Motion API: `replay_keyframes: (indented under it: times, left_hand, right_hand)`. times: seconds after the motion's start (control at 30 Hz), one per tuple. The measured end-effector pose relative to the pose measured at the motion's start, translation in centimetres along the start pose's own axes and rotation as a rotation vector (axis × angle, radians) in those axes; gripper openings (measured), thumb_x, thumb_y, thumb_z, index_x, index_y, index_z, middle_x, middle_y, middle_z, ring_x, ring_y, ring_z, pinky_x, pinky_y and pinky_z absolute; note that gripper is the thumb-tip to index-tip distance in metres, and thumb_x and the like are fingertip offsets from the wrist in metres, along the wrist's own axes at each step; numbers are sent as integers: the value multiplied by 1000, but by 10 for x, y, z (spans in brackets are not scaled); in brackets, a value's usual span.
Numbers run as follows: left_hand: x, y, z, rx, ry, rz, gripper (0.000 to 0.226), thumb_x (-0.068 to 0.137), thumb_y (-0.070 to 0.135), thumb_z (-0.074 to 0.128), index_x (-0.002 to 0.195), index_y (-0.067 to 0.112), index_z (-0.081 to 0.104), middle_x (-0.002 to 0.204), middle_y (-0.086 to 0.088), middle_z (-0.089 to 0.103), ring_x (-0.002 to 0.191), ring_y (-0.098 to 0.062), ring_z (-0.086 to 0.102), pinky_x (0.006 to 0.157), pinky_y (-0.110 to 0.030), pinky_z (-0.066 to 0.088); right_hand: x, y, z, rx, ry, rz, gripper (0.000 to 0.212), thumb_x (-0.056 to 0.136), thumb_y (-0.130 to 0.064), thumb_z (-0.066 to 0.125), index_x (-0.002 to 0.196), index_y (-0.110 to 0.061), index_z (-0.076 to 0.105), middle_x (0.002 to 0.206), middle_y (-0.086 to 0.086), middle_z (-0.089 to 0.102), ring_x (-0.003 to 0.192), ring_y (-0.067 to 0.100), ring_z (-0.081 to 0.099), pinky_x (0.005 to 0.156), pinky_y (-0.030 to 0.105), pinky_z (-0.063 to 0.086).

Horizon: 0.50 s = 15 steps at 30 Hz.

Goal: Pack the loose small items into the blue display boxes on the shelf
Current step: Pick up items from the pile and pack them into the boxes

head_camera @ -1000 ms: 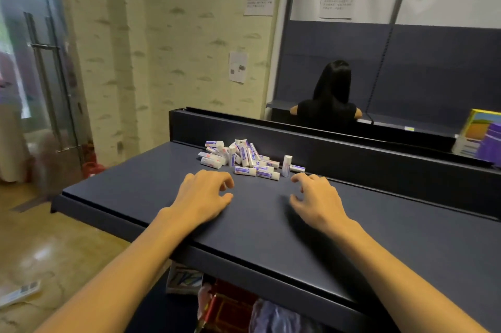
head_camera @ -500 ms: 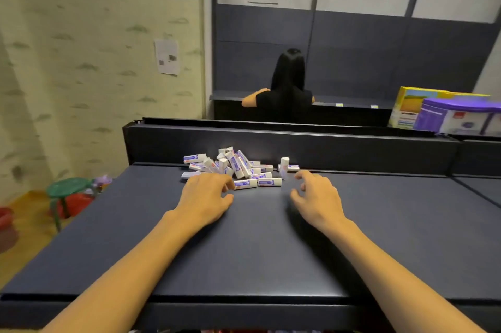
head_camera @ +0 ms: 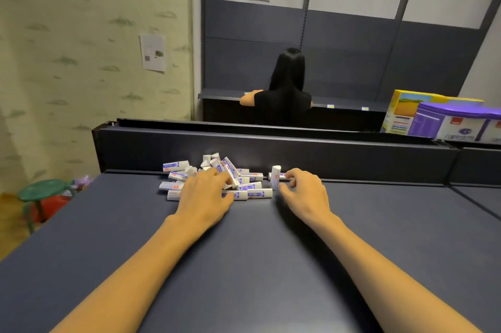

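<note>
Erasers (head_camera: 230,180), small sleeved blocks, lie heaped at 12 o'clock on the shelf (head_camera: 244,265); they look light, firm and easy to pinch by the long sides. The left hand (head_camera: 204,197) rests spread on the heap. The right hand (head_camera: 303,194) curls loosely beside an upright eraser (head_camera: 275,176); whether it touches it cannot be told. No blue box shows.

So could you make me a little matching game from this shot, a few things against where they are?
Things:
1. pile of small white and purple packets
2. round green stool
3. purple and white carton
4. upright white packet

Places:
A. far right, behind the dark rail
B. floor at left
C. under the left hand
D. by the right hand

Pairs: 1-C, 2-B, 3-A, 4-D
</note>
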<state>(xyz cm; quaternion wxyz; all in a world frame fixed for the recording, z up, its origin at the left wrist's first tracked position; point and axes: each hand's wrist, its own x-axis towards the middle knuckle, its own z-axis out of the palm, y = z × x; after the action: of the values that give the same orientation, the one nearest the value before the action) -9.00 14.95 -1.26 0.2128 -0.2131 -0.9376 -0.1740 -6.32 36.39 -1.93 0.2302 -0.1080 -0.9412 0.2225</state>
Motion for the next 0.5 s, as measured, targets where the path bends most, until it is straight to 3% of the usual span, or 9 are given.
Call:
replay_keyframes:
  times: [0.27, 0.5]
  left_hand:
    - [4, -5, 16, -22, -63, 61, 36, 93, 45, 49, 125, 32, 57, 117, 6, 58, 112, -14, 48, 90, -27, 38]
    - [2, -3, 18, -39, -95, 56, 27, 92, 44, 50, 113, 32, 62, 108, 6, 54, 107, -14, 47, 91, -29, 39]
  right_hand:
    - [20, 7, 19, 66, -2, -2, 34, 90, -51, 53, 109, -25, 65, 103, -5, 63, 99, 18, 58, 86, 38, 45]
    - [23, 10, 21, 111, -7, -15, 19, 86, -46, 63, 91, -28, 61, 94, -11, 62, 91, 12, 56, 84, 35, 39]
